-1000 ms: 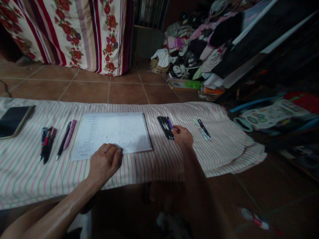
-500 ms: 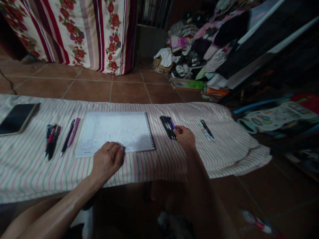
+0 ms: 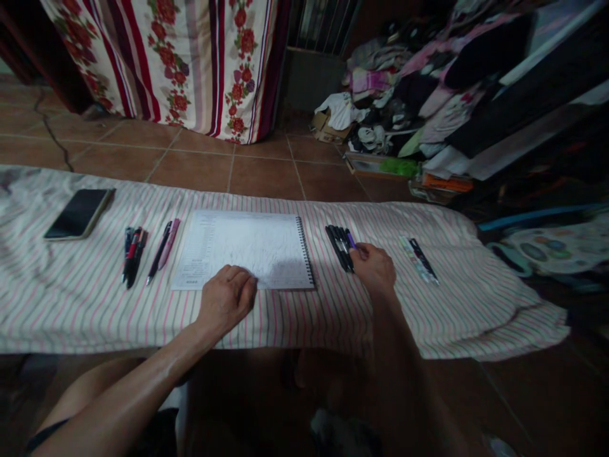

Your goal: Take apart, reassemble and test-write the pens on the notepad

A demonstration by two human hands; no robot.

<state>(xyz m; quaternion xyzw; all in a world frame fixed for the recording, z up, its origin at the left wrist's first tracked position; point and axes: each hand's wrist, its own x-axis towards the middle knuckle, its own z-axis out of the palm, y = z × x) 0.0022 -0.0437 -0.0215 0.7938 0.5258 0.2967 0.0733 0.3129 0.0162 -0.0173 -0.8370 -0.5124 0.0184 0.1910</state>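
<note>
1. Partly hidden: the right forearm [image 3: 404, 336] lies in deep shadow and is cut off by the lower frame edge, as is the left forearm [image 3: 143, 362]. The right hand [image 3: 373, 270] covers the lower ends of the adjacent pen bundle [image 3: 339, 247], so the pens there cannot be counted exactly; about five are visible.
2. Right hand: palm down, fingers curled inward, fingertips at the lower end of that bundle, beside a purple-topped pen [image 3: 351, 240]. Contact appears likely, but whether the grip is closed on a pen cannot be determined.
3. Left hand [image 3: 227, 299]: palm down, fingers lightly curved and resting on the lower edge of a spiral notebook [image 3: 242, 251]. The grip is released, with nothing held.
4. Notebook: one, lying flat between the pen groups, spiral on its right edge, its lower right area shaded. Its fine print is too small to read.
5. Further pens: a tight bundle [image 3: 132, 256] of at least three, tips overlapping, plus a black pen [image 3: 158, 243] and a pink pen [image 3: 169, 242] side by side left of the notebook. One black pen [image 3: 420, 257] lies against a pale strip [image 3: 412, 260] at right.
6. Phone: one smartphone [image 3: 79, 214], face up at far left, on the striped cloth [image 3: 476, 317].
</note>
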